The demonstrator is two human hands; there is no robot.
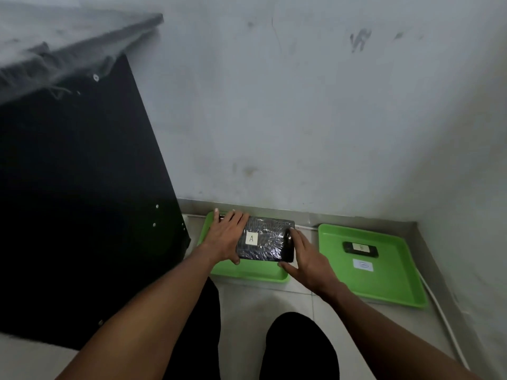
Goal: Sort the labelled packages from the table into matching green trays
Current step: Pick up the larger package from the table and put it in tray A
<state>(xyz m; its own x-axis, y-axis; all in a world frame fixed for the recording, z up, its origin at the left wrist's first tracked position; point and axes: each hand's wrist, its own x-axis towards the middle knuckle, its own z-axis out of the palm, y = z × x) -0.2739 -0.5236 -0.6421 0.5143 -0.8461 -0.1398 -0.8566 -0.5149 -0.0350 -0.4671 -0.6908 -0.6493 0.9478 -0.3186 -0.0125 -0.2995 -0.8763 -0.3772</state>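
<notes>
A black plastic-wrapped package (270,241) with a white label "A" sits over the left green tray (247,271) on the floor. My left hand (226,234) grips its left end and my right hand (307,257) holds its right end. Whether the package rests on the tray or hovers just above it I cannot tell. The right green tray (384,283) holds a small black package (360,249) with a white label and a white paper tag (363,265) in front of it.
A black table side panel (82,201) with a grey cloth over its top stands at the left, close to the left tray. A white wall (301,119) runs behind both trays. My dark-trousered knees (299,349) are over the tiled floor. A white cable (441,314) runs along the right.
</notes>
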